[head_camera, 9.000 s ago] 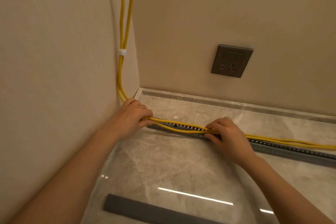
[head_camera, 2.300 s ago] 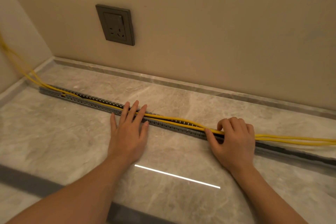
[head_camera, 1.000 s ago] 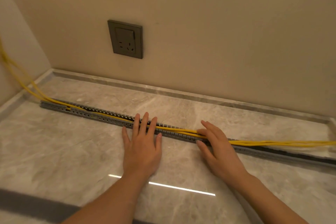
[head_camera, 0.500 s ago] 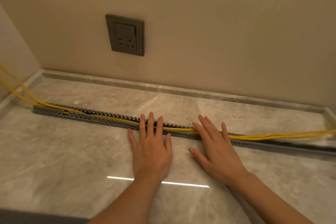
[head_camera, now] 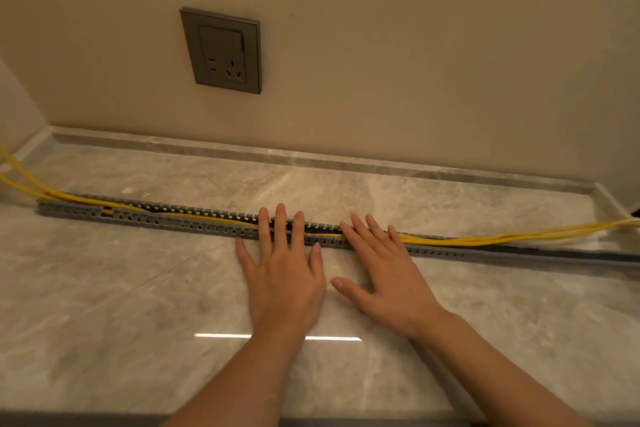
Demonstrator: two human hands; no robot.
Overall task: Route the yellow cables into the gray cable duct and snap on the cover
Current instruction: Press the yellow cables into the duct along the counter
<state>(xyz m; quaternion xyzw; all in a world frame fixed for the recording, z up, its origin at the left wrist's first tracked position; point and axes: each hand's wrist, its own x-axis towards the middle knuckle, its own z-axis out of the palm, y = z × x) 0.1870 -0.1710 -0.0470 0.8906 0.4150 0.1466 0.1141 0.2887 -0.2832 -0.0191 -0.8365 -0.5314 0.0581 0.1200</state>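
A long gray slotted cable duct (head_camera: 166, 218) lies on the marble surface, running left to right. Yellow cables (head_camera: 502, 237) come from the left corner, sit inside the duct on the left and middle, and rise out of it toward the right edge. My left hand (head_camera: 282, 270) lies flat, fingers spread, fingertips across the duct. My right hand (head_camera: 384, 267) lies flat beside it, fingertips pressing the cables at the duct. Neither hand holds anything. A gray strip, maybe the cover (head_camera: 86, 419), shows at the bottom edge.
A dark wall socket (head_camera: 223, 50) sits on the beige back wall above the duct. A raised marble lip (head_camera: 311, 154) runs along the wall. A side wall closes off the left corner (head_camera: 14, 114). The marble surface (head_camera: 121, 305) in front of the duct is bare and glossy.
Both hands slid right along the duct, from the left corner to its middle. In the last second my right hand flattened from pinching the cables; more cable now sits in the duct.
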